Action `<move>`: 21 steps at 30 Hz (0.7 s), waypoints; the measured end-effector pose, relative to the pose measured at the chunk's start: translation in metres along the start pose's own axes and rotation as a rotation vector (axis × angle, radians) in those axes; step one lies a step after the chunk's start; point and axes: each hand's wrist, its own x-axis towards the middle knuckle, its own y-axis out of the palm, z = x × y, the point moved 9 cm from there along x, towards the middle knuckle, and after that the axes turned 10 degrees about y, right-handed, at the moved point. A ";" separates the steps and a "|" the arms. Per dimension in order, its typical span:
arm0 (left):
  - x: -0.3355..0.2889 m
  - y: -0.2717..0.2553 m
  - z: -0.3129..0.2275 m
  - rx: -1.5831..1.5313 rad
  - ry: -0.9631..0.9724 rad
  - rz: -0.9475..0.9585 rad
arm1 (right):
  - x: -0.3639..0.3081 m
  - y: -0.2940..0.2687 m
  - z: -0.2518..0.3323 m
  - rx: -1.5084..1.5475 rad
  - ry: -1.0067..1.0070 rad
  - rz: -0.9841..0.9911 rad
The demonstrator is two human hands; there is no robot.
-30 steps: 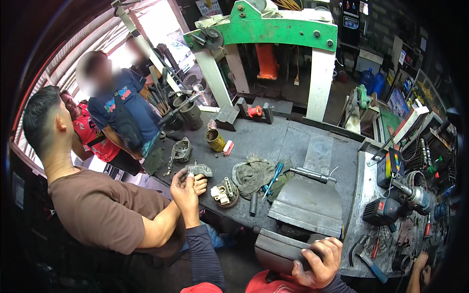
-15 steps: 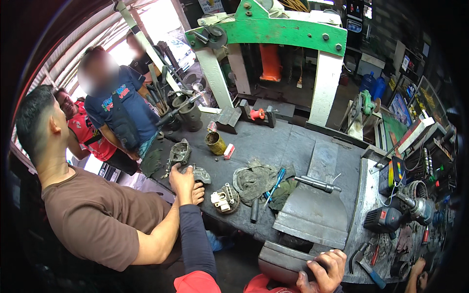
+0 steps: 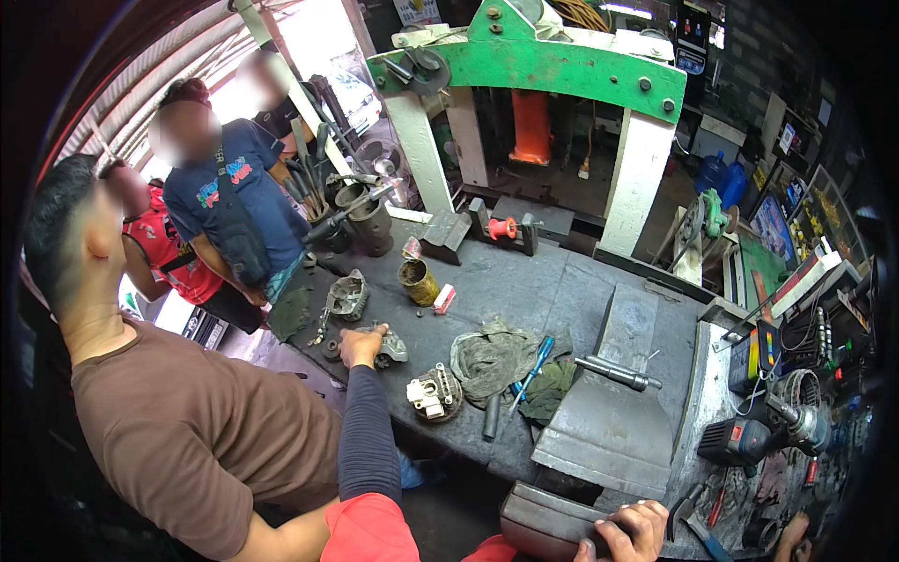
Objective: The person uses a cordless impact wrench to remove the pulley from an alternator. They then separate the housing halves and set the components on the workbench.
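My left hand (image 3: 362, 347) reaches across to the bench's left side, thumb spread from the fingers. It rests beside a grey cast metal housing (image 3: 393, 350), partly covering it; the fingertips are partly hidden. A small dark round part (image 3: 331, 350) lies left of the hand, and another cast housing (image 3: 347, 295) lies behind it. Nearer to me sits a round part with a pale plastic block, perhaps an alternator piece (image 3: 434, 392). My right hand (image 3: 635, 532) is curled over the right end of the front jaw of a large bench vise (image 3: 548, 521).
A rusty yellow can (image 3: 418, 282), a grey rag (image 3: 492, 354) and a blue-handled screwdriver (image 3: 534, 370) are on the bench. A person in a brown shirt (image 3: 201, 412) stands close at left. A green-and-white press frame (image 3: 534, 67) rises behind. A drill (image 3: 740, 433) and a hammer (image 3: 700, 529) lie right.
My left hand has gone from bent fingers beside the housing to a spread thumb. The brown-shirted person's hand has left the bench and the arm has dropped. The view has shifted slightly.
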 end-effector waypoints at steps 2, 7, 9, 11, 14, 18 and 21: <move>0.007 0.011 0.017 -0.113 -0.002 -0.069 | 0.000 0.002 -0.001 -0.005 0.010 0.012; 0.023 0.037 0.039 -0.577 0.077 -0.098 | -0.001 0.004 -0.002 -0.032 0.007 0.026; 0.027 0.039 0.040 -0.799 0.077 -0.051 | -0.001 0.005 -0.002 -0.038 0.014 0.038; 0.025 0.042 0.040 -0.950 -0.003 0.054 | -0.001 0.005 -0.002 -0.045 0.016 0.039; 0.009 0.048 0.040 -1.059 -0.192 0.228 | -0.001 0.006 -0.002 -0.043 0.020 0.048; -0.001 0.047 0.045 -0.921 -0.326 0.240 | 0.000 0.007 -0.002 -0.049 0.026 0.057; 0.006 0.059 0.042 -1.001 -0.345 0.323 | 0.000 0.008 -0.001 -0.049 0.026 0.061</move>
